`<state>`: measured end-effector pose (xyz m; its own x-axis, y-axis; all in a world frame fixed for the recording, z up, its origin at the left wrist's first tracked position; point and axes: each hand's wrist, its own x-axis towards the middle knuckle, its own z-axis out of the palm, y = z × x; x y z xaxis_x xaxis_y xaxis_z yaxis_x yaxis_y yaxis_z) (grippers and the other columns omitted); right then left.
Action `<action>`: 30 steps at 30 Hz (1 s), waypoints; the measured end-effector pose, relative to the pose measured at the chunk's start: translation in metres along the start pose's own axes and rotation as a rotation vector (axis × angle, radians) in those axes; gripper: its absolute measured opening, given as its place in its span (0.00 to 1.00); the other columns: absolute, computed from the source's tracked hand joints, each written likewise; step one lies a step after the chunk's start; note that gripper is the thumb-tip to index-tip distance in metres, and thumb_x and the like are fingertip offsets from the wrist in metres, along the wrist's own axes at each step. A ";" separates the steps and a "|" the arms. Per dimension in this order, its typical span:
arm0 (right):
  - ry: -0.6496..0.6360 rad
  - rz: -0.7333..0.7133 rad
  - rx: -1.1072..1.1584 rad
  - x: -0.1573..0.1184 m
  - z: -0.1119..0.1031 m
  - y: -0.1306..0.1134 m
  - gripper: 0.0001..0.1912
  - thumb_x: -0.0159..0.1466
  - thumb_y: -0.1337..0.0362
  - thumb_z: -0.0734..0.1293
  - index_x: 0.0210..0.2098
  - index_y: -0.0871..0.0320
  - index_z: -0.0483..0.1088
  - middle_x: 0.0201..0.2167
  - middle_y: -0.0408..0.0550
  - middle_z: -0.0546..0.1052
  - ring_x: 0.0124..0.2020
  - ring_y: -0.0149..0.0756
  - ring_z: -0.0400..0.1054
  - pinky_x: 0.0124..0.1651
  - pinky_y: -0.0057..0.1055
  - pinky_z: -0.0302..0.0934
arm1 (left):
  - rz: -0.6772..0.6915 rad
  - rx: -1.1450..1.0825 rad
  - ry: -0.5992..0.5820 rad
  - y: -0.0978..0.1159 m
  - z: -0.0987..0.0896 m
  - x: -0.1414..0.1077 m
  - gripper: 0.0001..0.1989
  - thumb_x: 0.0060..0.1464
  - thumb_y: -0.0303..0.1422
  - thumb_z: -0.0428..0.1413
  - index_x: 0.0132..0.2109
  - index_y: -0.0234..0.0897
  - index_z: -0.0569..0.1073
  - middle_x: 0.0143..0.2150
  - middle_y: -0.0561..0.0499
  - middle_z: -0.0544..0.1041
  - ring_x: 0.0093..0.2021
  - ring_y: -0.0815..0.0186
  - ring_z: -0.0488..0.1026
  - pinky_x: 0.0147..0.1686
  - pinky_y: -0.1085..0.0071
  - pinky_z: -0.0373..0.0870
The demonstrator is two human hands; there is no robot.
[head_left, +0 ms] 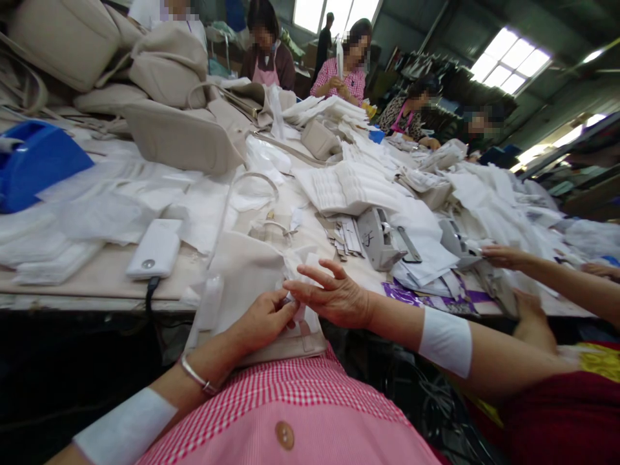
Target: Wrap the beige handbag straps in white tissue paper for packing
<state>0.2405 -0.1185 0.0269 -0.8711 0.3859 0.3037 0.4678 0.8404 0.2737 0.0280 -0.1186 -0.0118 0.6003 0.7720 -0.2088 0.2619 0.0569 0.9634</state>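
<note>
A beige bag (247, 261) lies at the table's front edge against the pink checked apron (290, 400). Over its lower part is my left hand (265, 323), thumb and fingers pinched on thin white wrapping (303, 261) near the bag's middle. Just right of it, my right hand (334, 294) has its fingers spread, the fingertips close to the left hand and the wrapping. Whether those fingertips touch the wrapping is hard to tell. The bag's curved handle (278, 226) points away from me.
A white power bank (155, 248) with a black cable and a blue tape dispenser (39, 165) are at left. Grey dispensers (380, 239) and white foam sheets (349, 184) are at right. Beige bags (179, 135) are piled behind. A co-worker's hand (506, 256) reaches in from the right.
</note>
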 end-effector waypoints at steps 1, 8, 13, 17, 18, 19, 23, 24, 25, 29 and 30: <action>-0.002 0.009 0.010 0.000 0.000 0.000 0.17 0.69 0.67 0.60 0.57 0.56 0.67 0.59 0.45 0.70 0.67 0.40 0.51 0.68 0.45 0.36 | -0.002 0.010 0.024 0.001 0.001 0.000 0.16 0.59 0.41 0.48 0.33 0.34 0.71 0.24 0.52 0.73 0.23 0.68 0.69 0.25 0.73 0.63; 0.034 0.260 0.227 -0.015 -0.007 -0.012 0.21 0.65 0.69 0.63 0.57 0.55 0.67 0.58 0.52 0.70 0.63 0.45 0.56 0.63 0.47 0.50 | 0.026 0.007 0.090 0.003 0.006 -0.003 0.15 0.59 0.42 0.49 0.34 0.35 0.71 0.24 0.53 0.72 0.24 0.68 0.68 0.25 0.74 0.62; 0.066 1.021 0.800 -0.022 0.002 -0.039 0.15 0.66 0.60 0.62 0.47 0.62 0.73 0.32 0.50 0.77 0.33 0.36 0.70 0.39 0.33 0.65 | -0.011 -0.018 0.090 -0.001 0.007 -0.001 0.16 0.59 0.43 0.49 0.35 0.35 0.71 0.24 0.53 0.72 0.25 0.67 0.69 0.26 0.73 0.64; 0.040 1.150 1.319 -0.005 0.011 -0.050 0.14 0.65 0.57 0.62 0.38 0.61 0.75 0.30 0.45 0.76 0.33 0.34 0.69 0.37 0.29 0.63 | -0.018 -0.072 0.064 -0.003 0.008 -0.001 0.16 0.60 0.43 0.48 0.36 0.35 0.71 0.24 0.54 0.72 0.23 0.68 0.66 0.25 0.73 0.64; 0.075 1.164 1.347 -0.001 0.013 -0.050 0.14 0.64 0.58 0.63 0.35 0.61 0.75 0.30 0.44 0.76 0.33 0.33 0.69 0.37 0.28 0.63 | -0.019 -0.084 0.057 -0.003 0.008 -0.001 0.16 0.60 0.43 0.48 0.36 0.35 0.71 0.24 0.54 0.71 0.23 0.69 0.66 0.25 0.73 0.64; 0.110 1.181 1.347 0.003 0.014 -0.050 0.13 0.64 0.58 0.63 0.34 0.61 0.75 0.29 0.44 0.76 0.32 0.33 0.68 0.37 0.28 0.62 | -0.019 -0.096 0.052 -0.004 0.007 -0.002 0.16 0.60 0.43 0.48 0.37 0.35 0.71 0.24 0.54 0.71 0.23 0.69 0.66 0.26 0.73 0.65; 0.137 1.220 1.289 0.011 0.020 -0.049 0.11 0.62 0.59 0.65 0.33 0.61 0.75 0.26 0.42 0.73 0.28 0.31 0.65 0.33 0.26 0.60 | -0.020 -0.123 0.026 -0.007 0.006 -0.003 0.16 0.61 0.44 0.47 0.37 0.36 0.70 0.26 0.53 0.72 0.25 0.68 0.69 0.27 0.73 0.66; 0.126 1.232 1.269 0.011 0.021 -0.049 0.11 0.61 0.59 0.65 0.33 0.61 0.74 0.25 0.41 0.72 0.26 0.30 0.64 0.32 0.26 0.58 | -0.025 -0.123 0.021 -0.008 0.006 -0.003 0.17 0.61 0.44 0.46 0.37 0.36 0.69 0.26 0.53 0.73 0.25 0.67 0.69 0.27 0.72 0.66; 0.117 1.250 1.244 0.011 0.022 -0.050 0.11 0.61 0.59 0.65 0.31 0.61 0.73 0.23 0.41 0.71 0.25 0.29 0.63 0.30 0.26 0.57 | -0.030 -0.120 0.021 -0.009 0.006 -0.002 0.17 0.62 0.45 0.46 0.37 0.36 0.69 0.26 0.52 0.73 0.25 0.67 0.70 0.27 0.72 0.66; 0.099 1.319 1.140 0.012 0.028 -0.051 0.13 0.60 0.57 0.65 0.24 0.60 0.69 0.19 0.39 0.65 0.23 0.28 0.57 0.25 0.25 0.51 | -0.040 -0.083 0.038 -0.010 0.007 -0.001 0.18 0.63 0.45 0.43 0.36 0.37 0.69 0.26 0.52 0.73 0.25 0.66 0.70 0.27 0.71 0.67; 0.098 1.334 1.127 0.012 0.029 -0.052 0.15 0.60 0.56 0.65 0.23 0.60 0.68 0.18 0.38 0.64 0.22 0.27 0.56 0.25 0.25 0.50 | -0.037 -0.066 0.041 -0.011 0.008 -0.001 0.18 0.63 0.45 0.43 0.36 0.37 0.68 0.26 0.52 0.73 0.25 0.66 0.70 0.27 0.71 0.67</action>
<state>0.2013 -0.1462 -0.0100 0.0213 0.9859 -0.1657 0.4332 -0.1585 -0.8873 0.0304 -0.1249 -0.0232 0.5593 0.7940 -0.2383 0.2321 0.1260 0.9645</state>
